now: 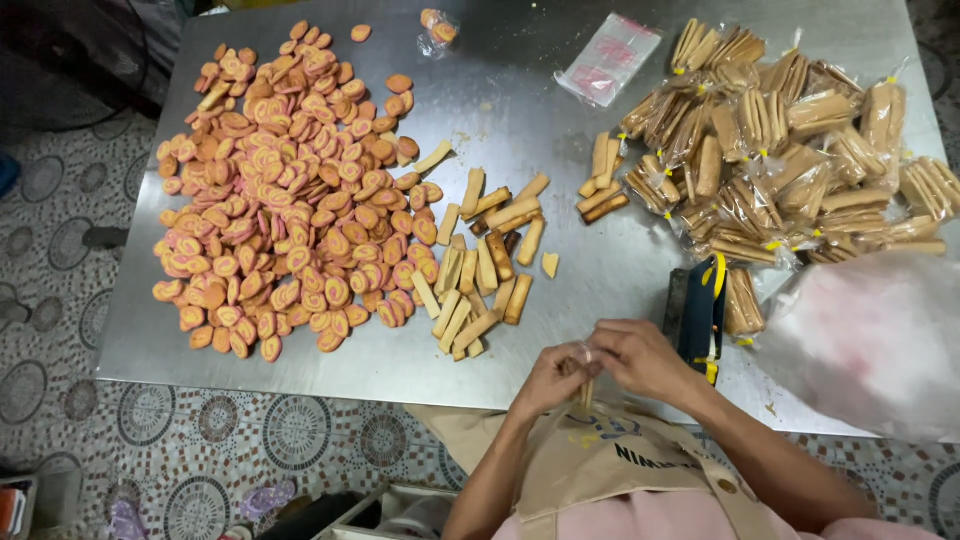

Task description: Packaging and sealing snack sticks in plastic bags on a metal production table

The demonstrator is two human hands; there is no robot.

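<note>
Biscuit sticks [585, 393] in a small clear bag sit between our two hands at the near edge of the steel surface [520, 110], just above our apron. Our left hand [553, 378] pinches the bag from the left, fingers curled tight around it, and our right hand [640, 358] closes over its top, fingers pressed together on the plastic. To the right we see a big heap of filled clear bags [790, 150], each holding a few pale brown sticks and closed with a yellow tie. One more filled bag [742, 300] lies just beside a dark blue tool with yellow parts [703, 312], close to our right hand. A large cloudy plastic bag [870, 340] covers the near right corner; we cannot tell what is in it. At the far edge lies a flat stack of empty clear bags with a pink strip [610, 58]. Loose sticks [485, 265] lie in the middle, and round orange and pink biscuits [290, 190] spread across the left.
</note>
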